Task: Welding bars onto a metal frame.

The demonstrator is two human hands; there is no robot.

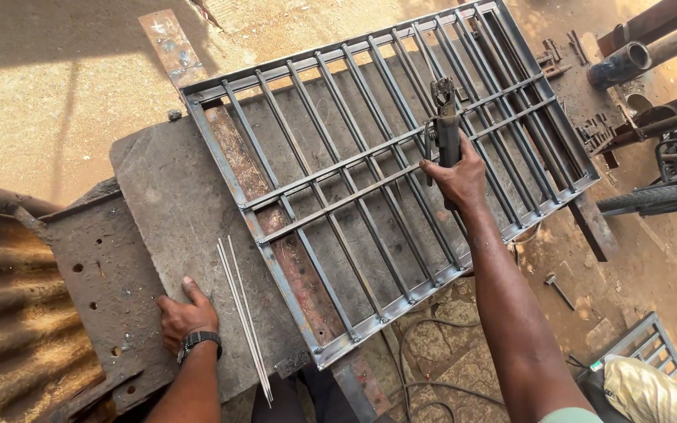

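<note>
A grey steel window grille with many parallel bars lies flat across a rusty metal work table. My right hand is shut on a welding electrode holder, held above the middle right of the grille with its jaws pointing away from me. I cannot see a rod in the jaws. My left hand, with a wristwatch, rests flat on the table's near edge, fingers spread. A few thin welding rods lie on the table just right of that hand.
A rusty flat bar runs under the grille. Pipes and metal scraps lie at the top right, a bicycle tyre at right. Corrugated sheet is at left. Cables and a hammer lie on the dirt floor.
</note>
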